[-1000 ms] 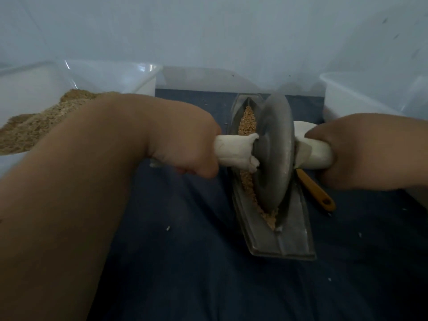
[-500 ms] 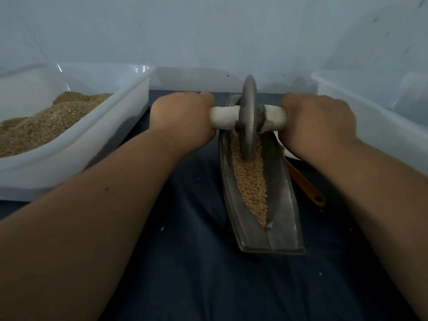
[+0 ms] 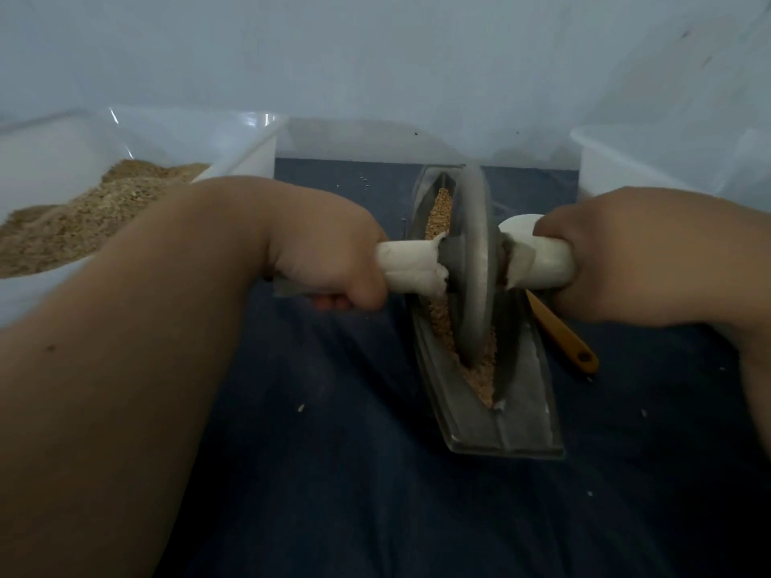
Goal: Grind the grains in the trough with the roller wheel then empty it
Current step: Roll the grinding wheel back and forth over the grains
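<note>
The person is working the roller wheel [image 3: 473, 260] by its white-wrapped handle [image 3: 411, 264], which is lying crosswise; the left hand [image 3: 329, 260] is gripping the left end with curled fingers, and the right hand [image 3: 617, 256] is gripping the right end likewise. The wheel is standing on edge in the trough [image 3: 530, 410], its rim bearing on the grains [image 3: 442, 210] towards the near half. The trough is resting on a dark blue cloth [image 3: 375, 494], directly ahead of the hands and between them; its long axis is running away from the person, the near end drifting slightly right. The coming stroke is therefore, in my judgement, going along that axis, with both hands equally near and sharing the load. Grains are lying visibly whole at the far end, so grinding appears unfinished and emptying not yet due. A white bin [image 3: 250, 152] holding brown meal [image 3: 83, 219] is sitting to the left, nearer the left hand; a second bin [image 3: 605, 160] is sitting to the right; an orange-handled tool [image 3: 563, 335] is lying just beside the trough's right flank.
</note>
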`<move>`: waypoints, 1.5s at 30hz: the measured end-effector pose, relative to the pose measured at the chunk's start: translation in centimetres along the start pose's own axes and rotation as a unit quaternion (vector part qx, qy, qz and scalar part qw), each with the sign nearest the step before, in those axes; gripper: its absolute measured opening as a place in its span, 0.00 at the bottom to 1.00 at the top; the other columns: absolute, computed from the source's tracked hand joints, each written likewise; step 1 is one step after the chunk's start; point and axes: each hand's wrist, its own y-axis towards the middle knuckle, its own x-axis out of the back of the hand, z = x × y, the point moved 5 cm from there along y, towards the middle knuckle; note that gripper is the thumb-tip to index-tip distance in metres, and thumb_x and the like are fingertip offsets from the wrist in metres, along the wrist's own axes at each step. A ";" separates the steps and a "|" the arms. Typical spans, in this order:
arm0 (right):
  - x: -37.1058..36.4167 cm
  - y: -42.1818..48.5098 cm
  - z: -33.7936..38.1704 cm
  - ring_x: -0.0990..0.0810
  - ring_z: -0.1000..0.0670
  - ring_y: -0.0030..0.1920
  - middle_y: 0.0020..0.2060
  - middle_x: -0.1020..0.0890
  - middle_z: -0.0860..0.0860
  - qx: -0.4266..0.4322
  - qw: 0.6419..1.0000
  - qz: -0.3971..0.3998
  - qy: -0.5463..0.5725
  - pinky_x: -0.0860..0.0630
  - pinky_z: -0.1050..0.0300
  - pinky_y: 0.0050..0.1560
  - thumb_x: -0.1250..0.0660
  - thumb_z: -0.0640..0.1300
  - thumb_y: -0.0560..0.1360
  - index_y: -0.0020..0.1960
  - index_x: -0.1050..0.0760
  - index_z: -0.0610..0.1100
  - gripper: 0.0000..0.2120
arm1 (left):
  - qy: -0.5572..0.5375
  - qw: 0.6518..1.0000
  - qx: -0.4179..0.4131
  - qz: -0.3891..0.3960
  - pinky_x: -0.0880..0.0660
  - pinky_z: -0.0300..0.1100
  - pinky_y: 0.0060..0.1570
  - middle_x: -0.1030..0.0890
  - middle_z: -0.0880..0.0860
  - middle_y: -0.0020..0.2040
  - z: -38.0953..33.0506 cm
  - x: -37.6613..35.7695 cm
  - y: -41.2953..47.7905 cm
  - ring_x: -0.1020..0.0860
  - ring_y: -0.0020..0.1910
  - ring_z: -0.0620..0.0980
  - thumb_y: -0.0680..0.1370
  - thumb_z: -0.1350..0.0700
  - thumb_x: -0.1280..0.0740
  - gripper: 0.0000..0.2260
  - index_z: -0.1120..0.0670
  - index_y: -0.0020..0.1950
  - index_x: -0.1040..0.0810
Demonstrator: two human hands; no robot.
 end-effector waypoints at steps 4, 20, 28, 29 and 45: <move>0.0 1.0 -0.5 0.26 0.57 0.30 0.29 0.24 0.57 -0.051 0.996 0.068 0.032 0.30 0.59 0.29 0.32 0.56 0.63 0.36 0.30 0.58 0.07 | 0.056 0.991 -0.009 -0.118 0.32 0.39 0.30 0.19 0.47 0.28 0.1 1.1 1.3 0.23 0.26 0.42 0.66 0.48 0.30 0.09 0.49 0.43 0.22; -1.4 2.2 -1.5 0.29 0.53 0.30 0.31 0.27 0.54 -0.101 0.994 -0.042 0.007 0.37 0.60 0.28 0.32 0.54 0.69 0.39 0.34 0.53 0.11 | 0.226 0.888 0.067 -0.394 0.40 0.40 0.28 0.33 0.45 0.32 0.1 2.1 2.9 0.36 0.28 0.46 0.70 0.43 0.35 0.11 0.45 0.40 0.35; 2.6 -2.1 1.3 0.24 0.60 0.33 0.30 0.23 0.58 -0.046 0.987 0.137 0.073 0.29 0.63 0.33 0.31 0.58 0.64 0.38 0.29 0.61 0.08 | 0.121 0.990 -0.006 -0.071 0.32 0.32 0.23 0.20 0.43 0.29 0.0 0.3 -0.2 0.25 0.24 0.39 0.66 0.44 0.30 0.11 0.49 0.42 0.21; 2.6 -2.1 1.4 0.24 0.60 0.34 0.31 0.23 0.57 -0.047 0.985 0.147 0.076 0.30 0.65 0.33 0.30 0.56 0.66 0.38 0.29 0.59 0.08 | 0.121 0.989 -0.010 -0.083 0.30 0.33 0.24 0.20 0.43 0.30 -0.1 0.3 -0.4 0.24 0.25 0.39 0.66 0.44 0.30 0.11 0.49 0.41 0.22; -2.1 3.2 -1.6 0.35 0.49 0.29 0.29 0.35 0.56 -0.140 0.979 -0.142 -0.039 0.40 0.58 0.30 0.34 0.46 0.66 0.41 0.33 0.53 0.08 | 0.198 0.844 -0.004 -0.499 0.38 0.44 0.35 0.21 0.50 0.45 0.1 1.5 3.1 0.23 0.42 0.56 0.70 0.49 0.32 0.10 0.48 0.49 0.26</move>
